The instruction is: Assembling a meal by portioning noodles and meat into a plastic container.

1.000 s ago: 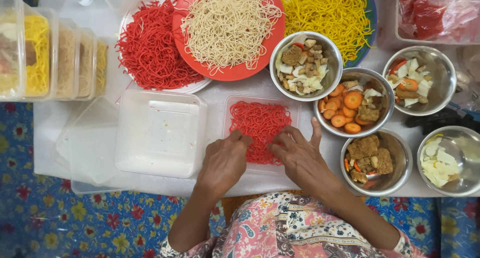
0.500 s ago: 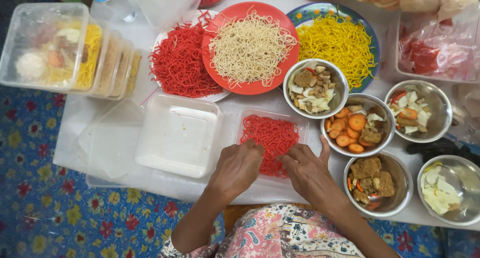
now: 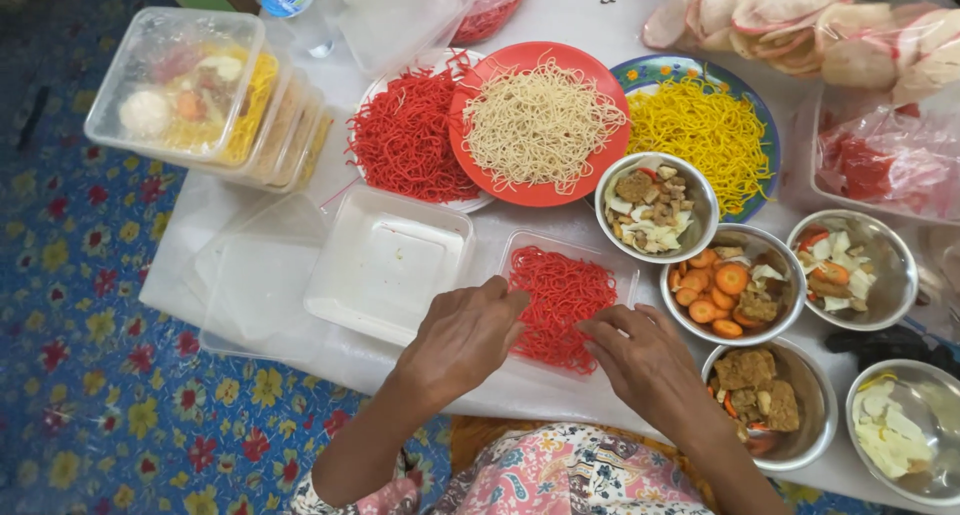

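Observation:
A clear plastic container [image 3: 527, 243] lies on the white table in front of me, with red noodles [image 3: 560, 300] spread in it. My left hand [image 3: 462, 340] rests at its near left side, fingertips touching the noodles' edge. At the near right corner my right hand [image 3: 645, 360] has its fingers curled onto the noodles. Neither hand lifts anything. An empty clear container [image 3: 388, 265] sits just left of the filled one.
Behind are a plate of red noodles [image 3: 405, 135], a red plate of pale noodles [image 3: 540, 123] and a plate of yellow noodles [image 3: 705, 130]. Several metal bowls of toppings [image 3: 735, 285] stand right. Filled, lidded boxes [image 3: 195, 95] stack far left. Bags of crackers [image 3: 800, 30] lie at the back.
The camera view has shifted, bringing more of the left side and back into sight. Both hands stay at the red noodle container, fingers working slightly over the noodles.

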